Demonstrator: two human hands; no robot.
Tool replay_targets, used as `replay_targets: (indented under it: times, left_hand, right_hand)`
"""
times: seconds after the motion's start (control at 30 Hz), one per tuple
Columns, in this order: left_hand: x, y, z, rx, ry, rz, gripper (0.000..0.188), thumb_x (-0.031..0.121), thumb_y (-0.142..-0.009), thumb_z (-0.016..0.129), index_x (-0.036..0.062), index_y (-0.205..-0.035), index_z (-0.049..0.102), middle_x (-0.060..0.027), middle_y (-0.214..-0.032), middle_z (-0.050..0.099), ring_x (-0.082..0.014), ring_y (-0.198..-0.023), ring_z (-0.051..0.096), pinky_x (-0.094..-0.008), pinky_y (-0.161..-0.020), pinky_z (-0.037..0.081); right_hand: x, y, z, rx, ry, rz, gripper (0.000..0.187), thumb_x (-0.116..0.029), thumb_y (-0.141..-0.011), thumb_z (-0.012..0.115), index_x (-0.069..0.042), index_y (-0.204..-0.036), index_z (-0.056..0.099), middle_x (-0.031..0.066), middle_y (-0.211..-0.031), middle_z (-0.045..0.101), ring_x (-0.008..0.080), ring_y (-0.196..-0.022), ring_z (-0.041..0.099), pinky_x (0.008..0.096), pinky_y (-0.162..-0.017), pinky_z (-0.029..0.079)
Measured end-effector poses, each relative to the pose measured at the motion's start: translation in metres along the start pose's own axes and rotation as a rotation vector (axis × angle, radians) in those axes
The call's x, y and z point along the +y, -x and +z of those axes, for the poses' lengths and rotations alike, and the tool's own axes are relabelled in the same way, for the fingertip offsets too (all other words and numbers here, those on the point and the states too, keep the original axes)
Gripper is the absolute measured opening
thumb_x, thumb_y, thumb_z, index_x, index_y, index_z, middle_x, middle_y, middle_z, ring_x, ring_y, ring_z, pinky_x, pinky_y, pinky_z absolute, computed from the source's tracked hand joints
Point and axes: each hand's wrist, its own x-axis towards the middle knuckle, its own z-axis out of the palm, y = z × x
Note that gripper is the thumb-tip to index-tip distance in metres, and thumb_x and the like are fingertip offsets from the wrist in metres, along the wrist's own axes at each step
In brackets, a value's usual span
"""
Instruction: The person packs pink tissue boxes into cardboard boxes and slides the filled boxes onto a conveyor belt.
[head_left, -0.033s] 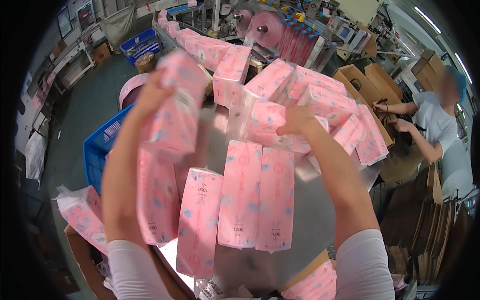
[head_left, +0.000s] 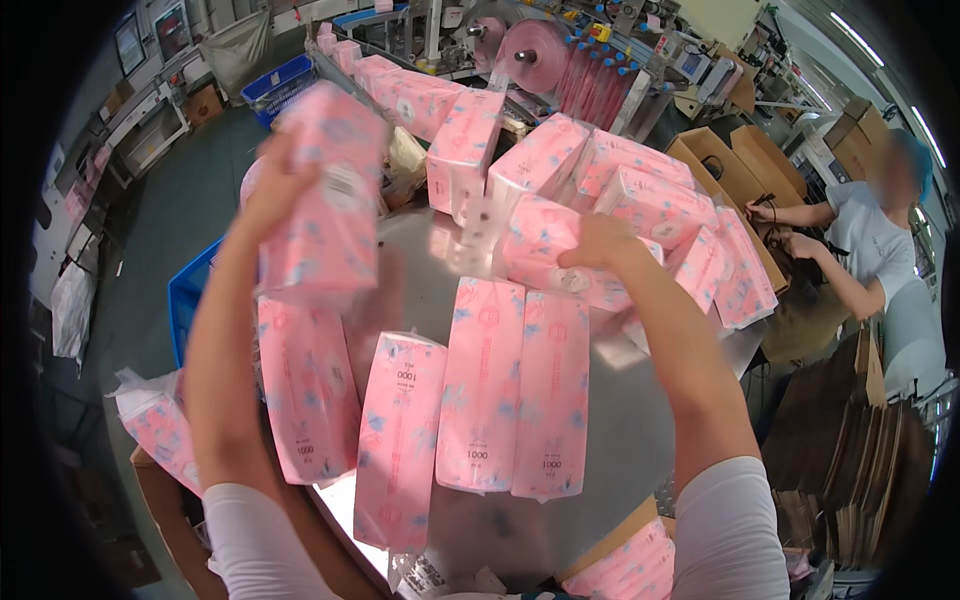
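Note:
My left hand (head_left: 278, 185) is closed round the side of a long pink tissue pack (head_left: 325, 235), held up above the table's left side and slightly blurred. My right hand (head_left: 605, 245) grips another pink tissue pack (head_left: 540, 235), its thumb on the near face; loose clear film sticks out at that pack's left end. Between my forearms, two packs lie side by side (head_left: 480, 390), with a tilted pack (head_left: 400, 440) to their left. One more pack (head_left: 305, 400) lies beneath the raised one, by my left forearm.
More packs (head_left: 650, 205) crowd the table's far right, and a row (head_left: 415, 100) comes in along a conveyor. A blue crate (head_left: 185, 300) stands left of the metal table (head_left: 620, 430). Open cartons (head_left: 735, 165) and a co-worker (head_left: 865, 240) are at right, above stacked cardboard (head_left: 830, 460).
My left hand has moved left and slightly away from me with its tissue pack. The pack lying beneath has shifted a little left. My right hand stays nearly where it was.

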Motion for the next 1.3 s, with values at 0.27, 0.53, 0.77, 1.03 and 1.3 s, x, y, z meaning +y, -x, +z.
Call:
replay_targets:
  times: [0.27,0.53,0.77,1.03,1.3]
  left_hand:
    - [-0.038,0.095,-0.132,0.300,-0.087,-0.119,0.063,0.020,-0.077,0.062,0.0074,-0.136,0.042,-0.0170,-0.129,0.039,-0.0277,-0.117,0.046,-0.0340,-0.099,0.036]
    - [0.065,0.166,0.008,-0.482,-0.376,-0.168,0.071,0.039,-0.077,0.063,0.0074,-0.136,0.040,-0.0220,-0.136,0.040,-0.0361,-0.120,0.047,-0.0386,-0.101,0.037]
    - [0.109,0.230,0.053,-0.718,-0.474,0.152,0.101,0.066,-0.067,0.064,0.0098,-0.142,0.027,-0.0224,-0.146,0.022,-0.0463,-0.130,0.025,-0.0537,-0.102,0.031]
    - [0.025,0.145,0.045,-0.602,-0.400,0.155,0.108,0.066,-0.065,0.066,0.0077,-0.145,0.022,-0.0167,-0.151,0.015,-0.0374,-0.133,0.028,-0.0543,-0.105,0.025]
    - [-0.002,0.156,-0.041,0.031,-0.830,-0.212,0.090,0.059,-0.077,0.059,0.0028,-0.140,0.029,-0.0180,-0.144,0.031,-0.0332,-0.129,0.036,-0.0488,-0.103,0.029]
  right_hand:
    - [0.039,0.075,0.048,0.102,-0.326,0.235,0.092,-0.066,-0.067,0.060,0.010,-0.116,0.049,0.0280,-0.108,0.060,0.0376,-0.101,0.060,0.0424,-0.088,0.046]
    - [-0.005,0.180,0.060,-0.002,-0.448,0.368,0.096,-0.074,-0.070,0.054,0.009,-0.116,0.045,0.0251,-0.108,0.060,0.0386,-0.100,0.060,0.0444,-0.086,0.046]
    - [0.065,0.264,0.120,0.110,-1.165,0.324,0.071,-0.046,-0.077,0.068,0.007,-0.119,0.047,0.0164,-0.101,0.064,0.0232,-0.089,0.064,0.0354,-0.077,0.050]
    - [-0.047,0.326,0.129,-0.072,-1.507,0.250,0.060,-0.034,-0.081,0.068,0.005,-0.120,0.046,0.0135,-0.107,0.060,0.0178,-0.086,0.062,0.0302,-0.075,0.051]
    - [-0.054,0.349,0.125,-0.200,-1.127,-0.203,0.027,-0.023,-0.086,0.063,-0.004,-0.106,0.061,0.0081,-0.087,0.065,0.0147,-0.074,0.060,0.0305,-0.069,0.051]
